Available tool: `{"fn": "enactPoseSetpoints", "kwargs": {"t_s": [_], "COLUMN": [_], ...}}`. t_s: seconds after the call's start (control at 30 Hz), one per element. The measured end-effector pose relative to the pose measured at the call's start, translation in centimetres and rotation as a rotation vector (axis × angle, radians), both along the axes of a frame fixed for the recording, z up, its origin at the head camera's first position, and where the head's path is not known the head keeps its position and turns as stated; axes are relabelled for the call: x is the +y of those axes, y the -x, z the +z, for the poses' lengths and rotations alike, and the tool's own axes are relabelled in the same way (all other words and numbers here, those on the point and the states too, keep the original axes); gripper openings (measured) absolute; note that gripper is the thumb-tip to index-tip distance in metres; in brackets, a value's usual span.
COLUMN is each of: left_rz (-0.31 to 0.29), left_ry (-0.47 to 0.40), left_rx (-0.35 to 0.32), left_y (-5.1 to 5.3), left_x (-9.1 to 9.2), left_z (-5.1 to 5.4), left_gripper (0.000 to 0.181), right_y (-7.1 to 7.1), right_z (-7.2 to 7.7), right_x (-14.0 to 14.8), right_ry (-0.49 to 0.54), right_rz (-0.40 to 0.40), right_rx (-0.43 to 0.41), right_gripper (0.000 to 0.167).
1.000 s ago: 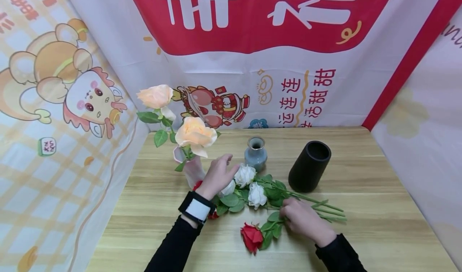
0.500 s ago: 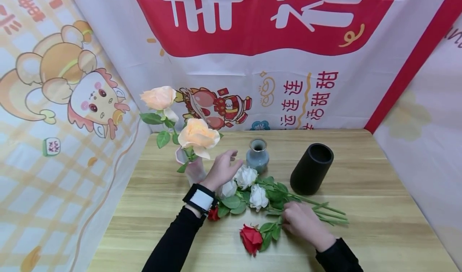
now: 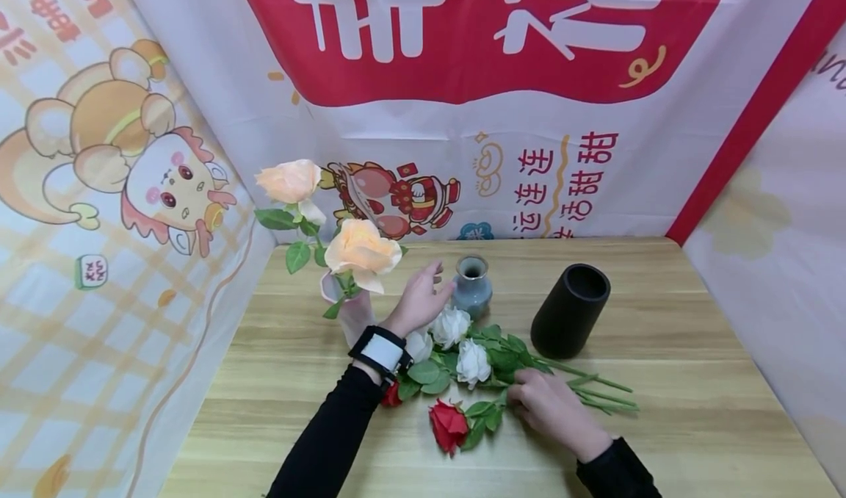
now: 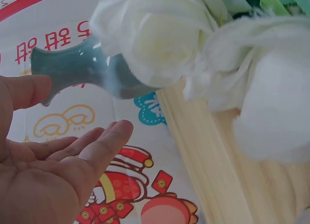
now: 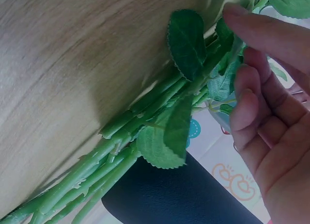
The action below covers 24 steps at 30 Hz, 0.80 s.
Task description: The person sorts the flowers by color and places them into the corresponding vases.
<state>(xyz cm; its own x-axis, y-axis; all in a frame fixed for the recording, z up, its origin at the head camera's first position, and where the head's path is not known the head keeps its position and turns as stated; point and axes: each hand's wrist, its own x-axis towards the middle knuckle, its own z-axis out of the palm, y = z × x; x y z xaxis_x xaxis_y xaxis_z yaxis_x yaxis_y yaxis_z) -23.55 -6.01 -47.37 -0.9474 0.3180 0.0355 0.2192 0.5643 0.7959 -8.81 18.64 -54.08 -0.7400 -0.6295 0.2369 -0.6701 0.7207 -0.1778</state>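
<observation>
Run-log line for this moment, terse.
left hand: empty, near blue vase; right hand: pinches red rose by stem; white roses: on table; peach roses: in pink vase

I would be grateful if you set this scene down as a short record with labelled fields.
Left hand: left hand with fingers extended, beside the blue vase; contact unclear
Right hand: right hand pinching the stem of the red rose
White roses: white roses, three blooms visible, lying on the table
Second red bloom: second red bloom, partly hidden
Pink vase: pink vase holding two peach roses
Black vase: black vase, upright, no flowers showing
</observation>
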Motion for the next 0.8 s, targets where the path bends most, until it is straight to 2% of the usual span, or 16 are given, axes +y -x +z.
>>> {"fn": "enactPoseSetpoints", "kwargs": {"t_s": [0.13,0.33,0.6,0.7,0.8], "left_rz": [-0.014,-0.059,-0.081,-0.049,0.015], "left_ry": [-0.002,0.011,-0.049,-0.071,-0.066], "left_rx": [-0.014,0.016,0.056,0.086,0.129], "left_y": [0.3,0.6,1.1,1.4,1.7], "left_x": [0.5,1.2,2.7,3.2,3.6], "left_z": [-0.5,-0.8,-2.0,-2.5,-2.6], "left_gripper": [0.067,0.074,0.056,0.046,0.035], "right_y": [0.2,0.3,0.2,0.3,0.6], "right_z": [0.0,-0.3,-0.6,-0.6,-0.5], "right_x": [0.0,-0.2,-0.3,-0.3,-0.4], "right_ry": [0.002,0.024,-0.003,-0.015,-0.014], "right_rz": [0.001,0.009,0.009,0.002,-0.012], "right_rx": [0.038,0.037,-0.027,-0.039,-0.021], "right_gripper": [0.022,0.019,0.016,0.018,0.02]}}
